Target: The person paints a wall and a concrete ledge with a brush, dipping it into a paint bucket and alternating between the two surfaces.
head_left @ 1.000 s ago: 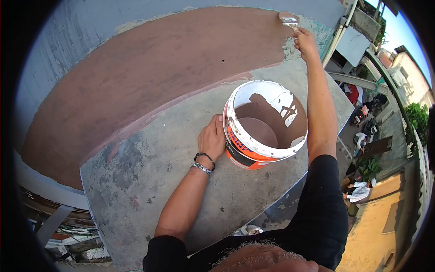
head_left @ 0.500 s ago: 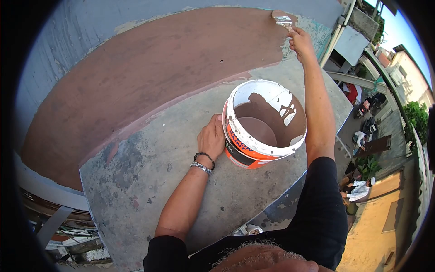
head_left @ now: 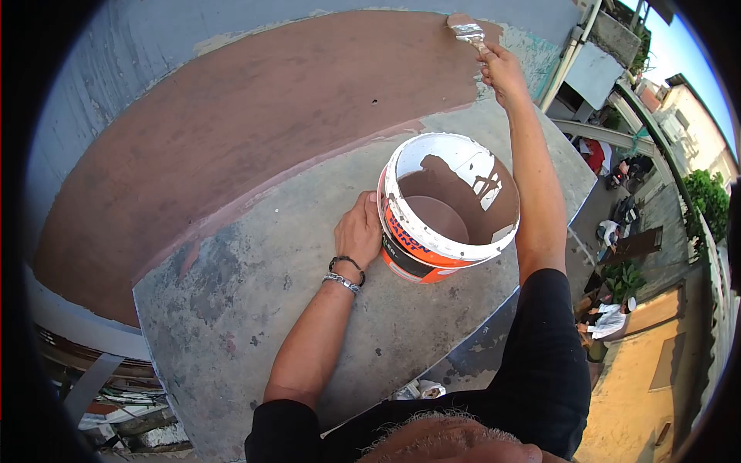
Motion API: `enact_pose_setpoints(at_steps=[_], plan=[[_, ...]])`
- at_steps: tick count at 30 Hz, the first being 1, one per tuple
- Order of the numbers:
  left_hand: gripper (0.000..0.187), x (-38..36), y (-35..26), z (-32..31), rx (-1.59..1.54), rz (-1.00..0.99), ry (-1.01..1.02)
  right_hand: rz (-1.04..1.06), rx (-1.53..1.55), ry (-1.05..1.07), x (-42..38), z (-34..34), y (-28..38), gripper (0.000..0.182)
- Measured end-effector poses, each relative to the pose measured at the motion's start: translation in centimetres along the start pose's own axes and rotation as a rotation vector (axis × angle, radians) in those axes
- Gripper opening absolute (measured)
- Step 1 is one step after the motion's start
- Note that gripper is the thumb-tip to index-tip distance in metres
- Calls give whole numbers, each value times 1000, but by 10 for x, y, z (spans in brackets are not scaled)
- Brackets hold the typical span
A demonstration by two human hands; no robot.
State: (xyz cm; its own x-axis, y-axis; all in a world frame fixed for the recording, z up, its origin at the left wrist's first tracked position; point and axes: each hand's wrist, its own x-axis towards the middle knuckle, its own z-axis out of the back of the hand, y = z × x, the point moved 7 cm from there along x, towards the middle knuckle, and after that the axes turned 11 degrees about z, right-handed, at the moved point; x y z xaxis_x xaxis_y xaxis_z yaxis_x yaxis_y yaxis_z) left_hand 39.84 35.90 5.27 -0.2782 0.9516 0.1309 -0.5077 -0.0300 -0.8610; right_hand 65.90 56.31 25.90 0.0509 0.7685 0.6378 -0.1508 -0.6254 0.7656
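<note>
My right hand (head_left: 502, 72) is closed round the handle of a paintbrush (head_left: 468, 32). Its bristles lie against the brown-painted wall (head_left: 255, 116), near the top right edge of the brown area. A white and orange paint bucket (head_left: 421, 251) stands on the grey concrete ledge (head_left: 309, 339), with brown paint (head_left: 437, 218) inside and smears up its inner wall. Against the bucket's left side is my left hand (head_left: 360, 230), gripping it with some fingertips hidden. Two bracelets (head_left: 347, 276) circle that wrist.
Blue-grey wall (head_left: 123, 69) borders the brown area above. A pale pipe (head_left: 570, 58) runs up at the right. Past the ledge's right edge lies a lower street with a person in a white top (head_left: 608, 320), green plants (head_left: 622, 279) and a yellow wall (head_left: 625, 401).
My right hand and the brush have shifted a little left along the top of the brown area. My left hand stays at the bucket. The whole view has shifted slightly.
</note>
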Motion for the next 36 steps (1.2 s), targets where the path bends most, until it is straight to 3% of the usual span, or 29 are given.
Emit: enact_pose_setpoints(at_steps=[23,29,32,36], plan=[[45,1,3,-1,6,-10,-11,-54,10,133,-29,-33,29,37],[45,-1,-2,-1,-19,-57,-37,-30,79,323,-50,-39,46,38],[46,-4,1,-3,8,-103,-106,-23,184,279,-67,-17,33,39],[47,-2,3,-4,9,-109,-119,-89,329,-45,-67,20,-17,37]])
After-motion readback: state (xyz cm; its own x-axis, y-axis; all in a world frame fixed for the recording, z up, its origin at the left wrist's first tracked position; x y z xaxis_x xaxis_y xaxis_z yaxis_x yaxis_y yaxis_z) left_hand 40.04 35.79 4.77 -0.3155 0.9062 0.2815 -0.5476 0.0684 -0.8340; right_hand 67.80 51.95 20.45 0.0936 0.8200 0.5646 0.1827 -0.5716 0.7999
